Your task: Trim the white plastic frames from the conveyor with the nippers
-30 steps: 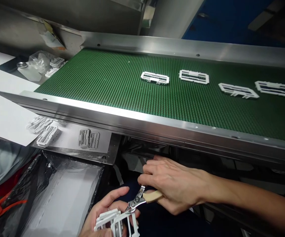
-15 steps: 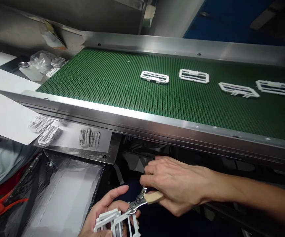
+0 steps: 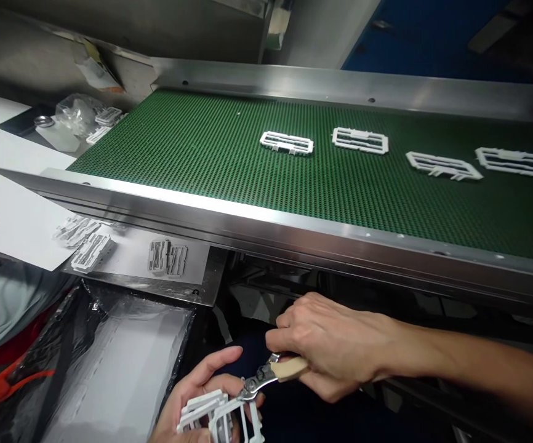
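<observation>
White slotted plastic frames (image 3: 202, 403) at 6 o'clock sit in our half-curled left hand (image 3: 180, 403); our right hand (image 3: 328, 349) is closed round nippers (image 3: 263, 376), blades at a frame's edge. Should the frames shift, we judge, they could nick our left fingers (image 3: 229, 383).

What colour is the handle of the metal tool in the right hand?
The visible handle is pale beige, showing best in the head view, the only one.

White frames (image 3: 361, 133) on green belt (image 3: 192, 147)
</observation>
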